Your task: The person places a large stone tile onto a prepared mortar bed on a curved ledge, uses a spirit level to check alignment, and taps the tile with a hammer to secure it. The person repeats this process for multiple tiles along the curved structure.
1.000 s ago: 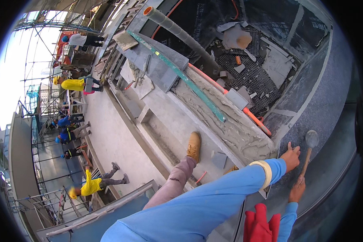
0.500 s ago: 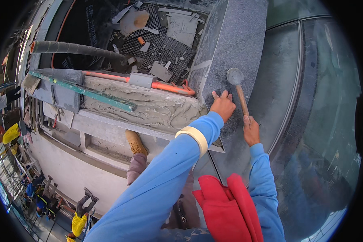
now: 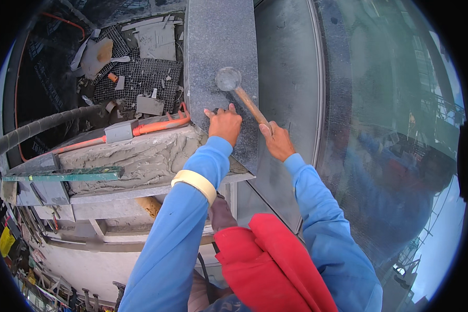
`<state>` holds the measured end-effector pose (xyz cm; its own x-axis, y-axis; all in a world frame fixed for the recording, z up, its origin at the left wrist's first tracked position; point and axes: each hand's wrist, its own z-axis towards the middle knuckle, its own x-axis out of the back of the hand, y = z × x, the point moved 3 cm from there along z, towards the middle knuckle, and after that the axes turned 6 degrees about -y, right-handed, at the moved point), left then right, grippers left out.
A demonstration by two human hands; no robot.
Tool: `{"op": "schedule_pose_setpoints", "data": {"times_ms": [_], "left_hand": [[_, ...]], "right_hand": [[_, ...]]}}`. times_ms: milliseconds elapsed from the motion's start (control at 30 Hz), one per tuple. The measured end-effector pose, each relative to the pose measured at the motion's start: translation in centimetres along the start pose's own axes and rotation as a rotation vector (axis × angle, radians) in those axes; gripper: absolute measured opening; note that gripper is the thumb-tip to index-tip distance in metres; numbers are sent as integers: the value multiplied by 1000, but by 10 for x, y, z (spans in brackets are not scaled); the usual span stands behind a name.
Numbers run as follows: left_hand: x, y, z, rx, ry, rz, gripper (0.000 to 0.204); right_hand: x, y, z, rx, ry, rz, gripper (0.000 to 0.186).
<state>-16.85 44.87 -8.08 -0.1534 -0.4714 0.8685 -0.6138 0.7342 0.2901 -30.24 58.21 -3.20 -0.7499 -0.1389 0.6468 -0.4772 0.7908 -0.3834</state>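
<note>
Fingers of the right hand (image 3: 278, 141) were wrapped firmly round a wooden-handled mallet (image 3: 243, 96); those of the left hand (image 3: 225, 126) were spread, palm down, on the dark grey slab (image 3: 218, 31), gripping nothing. Mallet's round head (image 3: 228, 79) was over the slab, just beyond the left fingertips (image 3: 232, 107); touching or slightly above, could not tell. Rough mortar (image 3: 156, 151) lay beside the slab, to the left, with a green bar (image 3: 91, 174) at its left end. Step in hand looked like tapping the slab while steadying it; a next stroke called for a controlled drop, left fingers clear of the head. Writing: pale print on the black lining (image 3: 52, 57), too small to read reliably; no label seen on mallet or slab.
</note>
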Motion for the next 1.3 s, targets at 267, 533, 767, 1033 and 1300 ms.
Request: {"op": "schedule_pose_setpoints", "data": {"times_ms": [267, 533, 767, 1033, 1300], "left_hand": [[-3, 0, 3, -20, 0, 13, 50], [-6, 1, 3, -34, 11, 38, 48], [-9, 0, 9, -42, -59, 104, 58], [-6, 0, 6, -55, -21, 105, 53], [-4, 1, 4, -80, -5, 58, 46]], "right_hand": [[0, 8, -2, -4, 23, 52, 55], [-5, 7, 11, 118, 74, 47, 56], [10, 24, 10, 8, 14, 101, 57], [0, 4, 20, -27, 41, 97, 61], [-4, 3, 23, 45, 27, 101, 62]]}}
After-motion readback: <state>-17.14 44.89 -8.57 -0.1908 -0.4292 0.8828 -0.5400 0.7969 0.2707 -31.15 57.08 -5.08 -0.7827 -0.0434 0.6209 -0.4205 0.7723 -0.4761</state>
